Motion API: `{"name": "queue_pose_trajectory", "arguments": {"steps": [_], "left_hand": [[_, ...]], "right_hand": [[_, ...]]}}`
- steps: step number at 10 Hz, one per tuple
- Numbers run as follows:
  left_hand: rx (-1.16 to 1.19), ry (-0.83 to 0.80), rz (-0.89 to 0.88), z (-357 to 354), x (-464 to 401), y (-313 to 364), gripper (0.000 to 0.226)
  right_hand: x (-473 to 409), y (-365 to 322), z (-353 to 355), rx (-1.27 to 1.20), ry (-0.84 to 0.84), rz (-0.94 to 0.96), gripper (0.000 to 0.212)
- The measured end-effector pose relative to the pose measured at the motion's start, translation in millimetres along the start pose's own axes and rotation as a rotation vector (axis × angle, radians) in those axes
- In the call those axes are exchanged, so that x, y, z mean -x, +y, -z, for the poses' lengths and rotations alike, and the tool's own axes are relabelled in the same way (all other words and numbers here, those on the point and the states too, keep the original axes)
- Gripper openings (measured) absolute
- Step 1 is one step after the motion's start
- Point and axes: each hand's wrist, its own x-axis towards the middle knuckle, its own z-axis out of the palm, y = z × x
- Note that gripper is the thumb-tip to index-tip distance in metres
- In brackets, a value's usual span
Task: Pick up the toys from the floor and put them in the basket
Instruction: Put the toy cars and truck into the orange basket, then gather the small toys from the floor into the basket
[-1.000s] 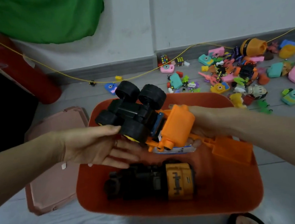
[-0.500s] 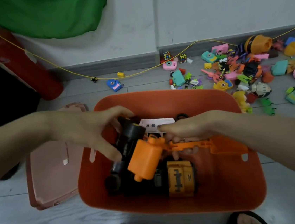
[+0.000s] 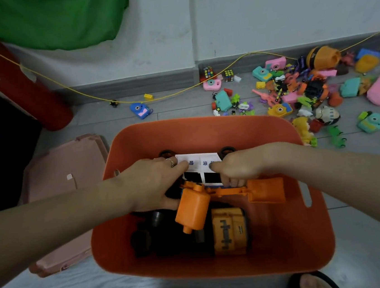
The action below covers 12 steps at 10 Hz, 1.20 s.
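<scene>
An orange basket [image 3: 206, 127] stands on the floor right below me. Both my hands are down inside it, gripping a big toy truck [image 3: 193, 212] with orange parts, black wheels and a white label. My left hand [image 3: 151, 183] holds its left side; my right hand [image 3: 239, 166] holds its right side by the orange arm and scoop [image 3: 266, 190]. Under it lies a second toy, black with an orange-yellow block [image 3: 228, 231]. Many small colourful toys [image 3: 296, 91] lie scattered on the floor at the far right.
A pink lid [image 3: 63, 182] lies flat on the floor left of the basket. A red cylinder [image 3: 12, 86] leans against the wall at far left, and a yellow cord [image 3: 178, 93] runs along the skirting. A blue toy camera [image 3: 141, 110] lies alone beyond the basket. My sandalled feet [image 3: 311, 286] are at the bottom.
The toy truck was held above the basket; both hands have lowered it into the basket, onto the black and orange toy, with the white label now facing up.
</scene>
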Motion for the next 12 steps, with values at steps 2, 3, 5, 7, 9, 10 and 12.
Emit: {"name": "queue_pose_trajectory", "arguments": {"steps": [2,3,5,7,9,10,12], "left_hand": [[-0.131,-0.137,0.097,1,-25,9,0.075],[-0.150,-0.206,0.110,8,-34,10,0.070],[-0.003,-0.320,0.190,6,-44,6,0.078],[0.156,-0.421,0.221,13,-39,10,0.083],[0.263,-0.359,0.077,99,-65,13,0.015],[0.738,-0.257,-0.035,139,-98,30,0.012],[0.648,-0.042,0.050,140,-211,57,0.027]], "right_hand": [[1,7,-4,-0.051,-0.012,-0.022,0.048],[5,9,-2,0.007,0.095,-0.004,0.032],[9,20,-4,0.145,0.115,-0.004,0.018],[28,22,15,0.067,0.183,0.051,0.028],[73,49,76,-0.495,0.252,0.212,0.020],[93,83,98,-0.706,0.323,0.265,0.020],[50,182,99,-0.777,0.686,-0.080,0.042]]}}
